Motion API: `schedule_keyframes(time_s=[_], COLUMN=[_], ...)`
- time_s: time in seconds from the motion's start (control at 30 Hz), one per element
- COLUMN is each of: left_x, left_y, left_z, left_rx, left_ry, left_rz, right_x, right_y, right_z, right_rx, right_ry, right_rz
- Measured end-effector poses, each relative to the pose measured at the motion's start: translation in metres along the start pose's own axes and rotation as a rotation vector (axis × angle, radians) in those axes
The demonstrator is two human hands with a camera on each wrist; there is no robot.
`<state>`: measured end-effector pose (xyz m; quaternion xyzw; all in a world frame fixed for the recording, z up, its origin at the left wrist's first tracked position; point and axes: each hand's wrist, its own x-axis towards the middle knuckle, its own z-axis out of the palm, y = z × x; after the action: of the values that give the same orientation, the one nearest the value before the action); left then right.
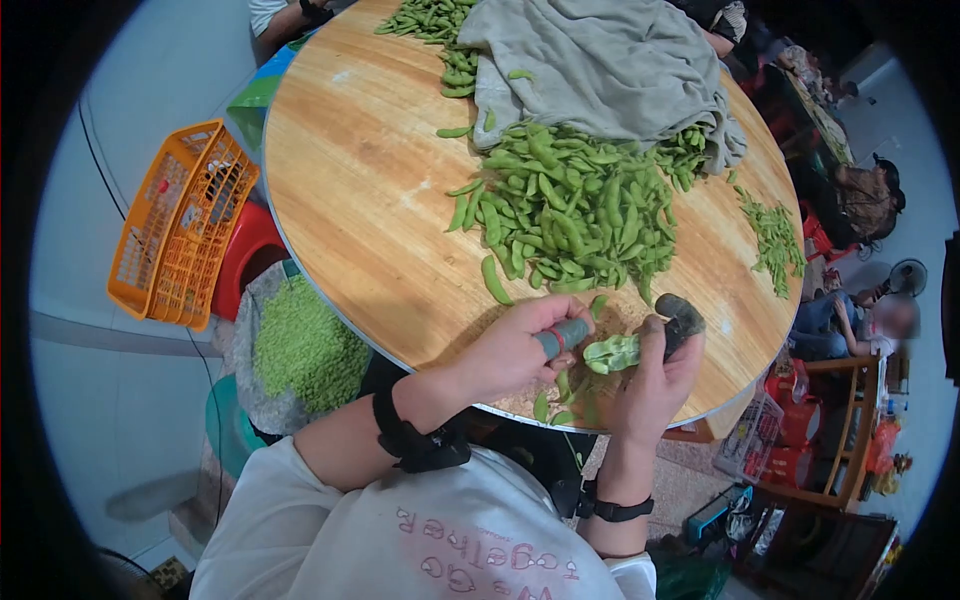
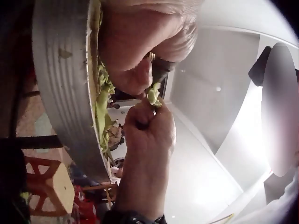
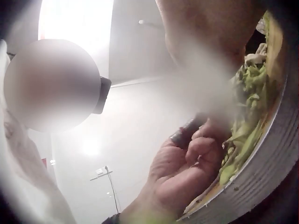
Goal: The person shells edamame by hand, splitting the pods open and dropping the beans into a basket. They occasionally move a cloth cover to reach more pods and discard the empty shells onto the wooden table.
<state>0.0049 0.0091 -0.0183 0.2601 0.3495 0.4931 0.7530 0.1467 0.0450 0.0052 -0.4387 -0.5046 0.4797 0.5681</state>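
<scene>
On the round wooden table (image 1: pixel 360 200) lies a big heap of green edamame pods (image 1: pixel 570 205). My right hand (image 1: pixel 660 375) pinches a pale green edamame pod (image 1: pixel 610 353) near the table's front edge; a dark cover sits on one of its fingers. Just left of that pod is my left hand (image 1: pixel 525 340), its fingers curled and a grey cover with a red band on one digit. Nothing shows in its grip. In the left wrist view, the pod (image 2: pixel 153 95) sticks up from the right hand's fingertips, close by the left hand's fingers. Loose pods (image 1: pixel 555 405) lie below the hands.
A grey cloth (image 1: pixel 600 65) covers the back of the heap. Smaller pods (image 1: pixel 775 240) lie at the table's right. Left of the table, a lined container holds shelled beans (image 1: pixel 310 345), near an orange basket (image 1: pixel 180 220) and a red stool (image 1: pixel 245 255). Other people sit beyond.
</scene>
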Motion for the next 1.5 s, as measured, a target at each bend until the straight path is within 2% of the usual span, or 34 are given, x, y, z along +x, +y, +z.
schedule_keyframes(time_s=[0.07, 0.13, 0.2, 0.3, 0.37, 0.43, 0.67, 0.73, 0.77, 0.8, 0.83, 0.87, 0.93, 0.97, 1.0, 1.03, 1.07, 1.1, 1.2, 1.27, 1.3, 1.37, 1.4, 1.43, 1.47, 1.5], left_x=[-0.003, -0.006, -0.008, -0.01, -0.011, -0.011, -0.021, -0.025, -0.027, -0.028, -0.029, -0.028, -0.021, -0.016, -0.013, -0.013, -0.013, -0.013, -0.022, -0.032, -0.034, -0.036, -0.035, -0.032, -0.029, -0.031], left_y=[-0.003, -0.005, -0.008, -0.013, -0.018, -0.022, -0.007, 0.005, 0.011, 0.017, 0.02, 0.02, 0.019, 0.019, 0.022, 0.025, 0.027, 0.027, 0.025, 0.022, 0.017, 0.009, 0.008, 0.007, 0.008, 0.015], left_z=[-0.001, -0.003, 0.002, 0.006, 0.007, 0.007, 0.01, 0.005, 0.001, -0.005, -0.008, -0.007, 0.001, 0.004, 0.009, 0.016, 0.019, 0.019, 0.006, -0.007, -0.012, -0.019, -0.017, -0.014, -0.009, 0.003], left_rx=[-0.042, -0.059, -0.046, -0.074, -0.118, 0.006, 0.328, 0.704, 0.707, 0.875, 1.041, 1.042, 1.397, 1.465, 1.47, 1.544, 1.616, 1.622, 1.59, 1.474, 1.475, 1.233, 1.232, 0.812, 0.394, 0.077], left_ry=[-0.07, -0.282, -0.283, -0.315, -0.348, -0.278, -0.077, 0.028, 0.03, 0.126, 0.224, 0.225, 0.164, 0.114, 0.114, 0.092, 0.068, 0.067, 0.069, -0.37, -0.371, -0.287, -0.29, -0.171, -0.054, -0.121], left_rz=[0.013, 0.02, -0.006, -0.013, 0.008, 0.107, 0.101, 0.239, 0.238, 0.313, 0.388, 0.384, 0.372, 0.354, 0.355, 0.286, 0.214, 0.212, 0.245, 0.218, 0.214, 0.166, 0.159, 0.143, 0.126, 0.057], right_x=[0.003, -0.001, -0.008, -0.016, -0.021, -0.026, -0.033, -0.029, -0.026, -0.02, -0.009, -0.002, 0.008, 0.015, 0.022, 0.026, 0.028, 0.03, 0.029, 0.024, 0.022, 0.015, 0.009, 0.005, 0.003, 0.0], right_y=[-0.002, -0.002, -0.005, -0.005, -0.008, -0.013, -0.009, -0.015, -0.027, -0.034, -0.039, -0.044, -0.012, -0.007, -0.005, -0.003, -0.002, -0.001, -0.009, -0.008, -0.001, 0.006, 0.006, 0.005, 0.0, -0.007], right_z=[-0.004, -0.008, -0.005, -0.005, -0.005, -0.003, -0.002, -0.009, -0.02, -0.032, -0.037, -0.037, -0.025, -0.02, -0.012, -0.009, -0.01, -0.011, -0.019, -0.029, -0.034, -0.042, -0.042, -0.042, -0.041, -0.039], right_rx=[-0.107, -0.135, -0.267, -0.357, -0.367, -0.375, -0.427, -0.426, -0.332, -0.232, -0.343, -0.494, -0.747, -0.745, -0.936, -1.126, -1.121, -1.156, -1.163, -1.137, -1.032, -0.923, -0.542, -0.157, -0.157, 0.11], right_ry=[0.011, 0.022, 0.065, 0.069, 0.079, 0.087, 0.011, 0.017, -0.21, -0.43, -0.791, -0.927, -0.652, -0.65, -0.566, -0.476, -0.472, -0.517, -0.624, -0.682, -0.654, -0.622, -0.601, -0.561, -0.561, -0.617], right_rz=[-0.088, -0.048, -0.195, -0.289, -0.287, -0.283, -0.334, -0.343, -0.121, 0.102, 0.089, 0.263, -0.211, -0.213, -0.256, -0.294, -0.292, -0.314, -0.344, -0.344, -0.319, -0.285, -0.005, 0.259, 0.259, 0.531])
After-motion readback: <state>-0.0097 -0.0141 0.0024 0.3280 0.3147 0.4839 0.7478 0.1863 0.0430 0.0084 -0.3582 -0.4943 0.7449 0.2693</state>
